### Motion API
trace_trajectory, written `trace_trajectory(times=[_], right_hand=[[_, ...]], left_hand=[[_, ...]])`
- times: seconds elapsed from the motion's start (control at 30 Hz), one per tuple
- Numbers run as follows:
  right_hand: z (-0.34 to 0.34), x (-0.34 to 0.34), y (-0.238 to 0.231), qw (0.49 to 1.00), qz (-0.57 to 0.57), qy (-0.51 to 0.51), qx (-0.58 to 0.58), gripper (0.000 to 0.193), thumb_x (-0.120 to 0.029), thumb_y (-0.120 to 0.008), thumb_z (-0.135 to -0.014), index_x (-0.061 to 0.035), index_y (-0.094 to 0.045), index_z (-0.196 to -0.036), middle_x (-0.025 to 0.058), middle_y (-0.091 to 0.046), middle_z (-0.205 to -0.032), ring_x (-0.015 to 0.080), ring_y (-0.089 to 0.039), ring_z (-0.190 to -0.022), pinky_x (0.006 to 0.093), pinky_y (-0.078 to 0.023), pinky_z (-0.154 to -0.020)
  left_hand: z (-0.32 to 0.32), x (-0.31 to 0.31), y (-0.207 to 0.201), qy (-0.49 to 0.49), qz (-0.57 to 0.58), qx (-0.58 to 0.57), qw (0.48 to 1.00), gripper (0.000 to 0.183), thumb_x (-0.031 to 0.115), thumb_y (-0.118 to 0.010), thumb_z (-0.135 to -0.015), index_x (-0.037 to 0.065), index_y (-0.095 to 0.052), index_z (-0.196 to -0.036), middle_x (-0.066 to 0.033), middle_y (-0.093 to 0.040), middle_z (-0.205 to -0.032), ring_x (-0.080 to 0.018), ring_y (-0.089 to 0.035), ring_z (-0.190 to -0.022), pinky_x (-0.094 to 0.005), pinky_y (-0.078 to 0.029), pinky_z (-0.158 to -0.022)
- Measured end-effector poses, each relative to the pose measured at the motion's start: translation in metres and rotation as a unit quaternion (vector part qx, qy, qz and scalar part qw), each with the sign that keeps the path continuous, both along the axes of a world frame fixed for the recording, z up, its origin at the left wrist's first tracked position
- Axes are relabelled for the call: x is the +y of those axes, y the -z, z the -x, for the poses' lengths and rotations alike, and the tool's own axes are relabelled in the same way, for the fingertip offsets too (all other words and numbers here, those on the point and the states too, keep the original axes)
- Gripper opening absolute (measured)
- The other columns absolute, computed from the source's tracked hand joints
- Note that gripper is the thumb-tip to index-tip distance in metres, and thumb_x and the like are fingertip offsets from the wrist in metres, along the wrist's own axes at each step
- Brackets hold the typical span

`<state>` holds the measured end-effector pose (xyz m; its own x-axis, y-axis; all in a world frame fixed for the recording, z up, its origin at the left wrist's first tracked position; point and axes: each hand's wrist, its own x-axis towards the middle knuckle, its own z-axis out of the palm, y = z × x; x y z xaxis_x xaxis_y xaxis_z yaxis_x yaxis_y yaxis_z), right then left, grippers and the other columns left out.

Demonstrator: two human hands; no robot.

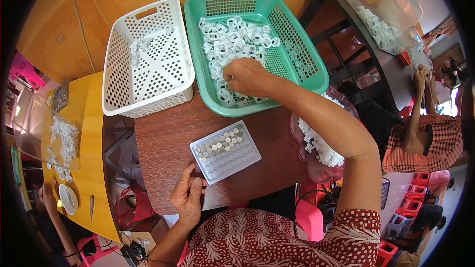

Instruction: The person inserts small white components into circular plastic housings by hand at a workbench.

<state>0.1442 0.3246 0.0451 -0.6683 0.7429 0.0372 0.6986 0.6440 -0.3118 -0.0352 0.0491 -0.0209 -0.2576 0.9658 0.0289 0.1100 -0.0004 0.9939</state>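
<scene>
**Grip status: R hand in the green basket, L hand at the table edge**

Pinching w/ R hand [246, 75], fingers curled down into the pile of white plastic rings [232, 44] in the green basket [302, 59]. Can't tell if I've actually got a ring between the fingertips, knuckles hide it. L hand [188, 197] is loosely clenched near the table edge, just below the small grey tray [226, 151]; whether it's holding anything I can't tell either.

Layout: grey tray sits on the dark wood table [168, 133] between my hands, small round pieces filling its upper rows only, rest of the slots bare. White basket [147, 59] just left of the green one, touching or nearly so, only a few rings in it. Pink dish [302, 158] w/ more white pieces under my R forearm.

How I'd do it well, imo:
- pick from the near edge of the pile, rings tangle in the thick part
- one ring per pinch, thumb + index
- keep R forearm lifted off the pink dish, easy to knock
- L hand should steady the grey tray, it's light and sits skewed
</scene>
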Motion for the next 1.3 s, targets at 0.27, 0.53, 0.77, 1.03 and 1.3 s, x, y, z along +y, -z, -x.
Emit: trace_trajectory(times=[0.27,0.53,0.77,1.03,1.3], right_hand=[[0.004,0.008,0.015,0.998,0.061,0.015,-0.006,0.013,-0.009,-0.06,-0.063,0.0037,-0.064,-0.065,0.0254,-0.061,-0.069,0.041,-0.062,-0.071,0.0466,-0.049,-0.064],[-0.029,-0.027,-0.031,0.953,0.115,0.103,0.259,0.014,-0.011,-0.06,-0.066,0.0027,-0.063,-0.063,0.0182,-0.059,-0.06,0.0237,-0.058,-0.054,0.036,-0.047,-0.056],[-0.031,-0.115,-0.067,0.884,0.29,0.077,0.358,0.007,-0.005,-0.063,-0.077,-0.0007,-0.062,-0.071,-0.0031,-0.059,-0.068,0.0026,-0.05,-0.063,0.0192,-0.041,-0.056],[-0.018,-0.183,-0.045,0.838,0.42,0.046,0.346,0.008,-0.007,-0.066,-0.077,-0.0002,-0.062,-0.074,-0.0041,-0.058,-0.069,0.002,-0.049,-0.065,0.0201,-0.04,-0.059],[-0.011,-0.21,-0.019,0.81,0.459,0.063,0.359,0.007,-0.007,-0.064,-0.078,-0.0001,-0.062,-0.074,-0.0029,-0.058,-0.068,0.0027,-0.049,-0.063,0.0198,-0.039,-0.056]], left_hand=[[0.002,0.0,-0.001,0.009,0.013,0.004,1.0,0.035,0.009,-0.055,-0.091,-0.004,-0.051,-0.123,-0.0056,-0.062,-0.075,-0.0074,-0.053,-0.061,-0.0199,-0.045,-0.056],[-0.002,-0.004,-0.011,-0.012,0.029,-0.086,0.996,0.037,0.013,-0.054,-0.093,-0.004,-0.048,-0.126,-0.0061,-0.063,-0.076,-0.0063,-0.052,-0.062,-0.0186,-0.043,-0.057],[-0.003,-0.011,-0.02,-0.058,0.002,-0.125,0.99,0.029,0.018,-0.055,-0.093,-0.004,-0.06,-0.112,-0.0084,-0.064,-0.074,-0.0086,-0.055,-0.062,-0.0202,-0.044,-0.058],[-0.02,-0.005,-0.072,0.019,0.026,-0.291,0.956,0.026,0.025,-0.05,-0.095,-0.001,-0.054,-0.093,-0.0135,-0.064,-0.075,-0.0138,-0.055,-0.056,-0.0233,-0.043,-0.052],[-0.021,-0.02,-0.06,0.129,0.097,-0.337,0.928,0.036,0.029,-0.047,-0.096,-0.002,-0.052,-0.115,-0.016,-0.065,-0.084,-0.0141,-0.062,-0.064,-0.024,-0.05,-0.057]])
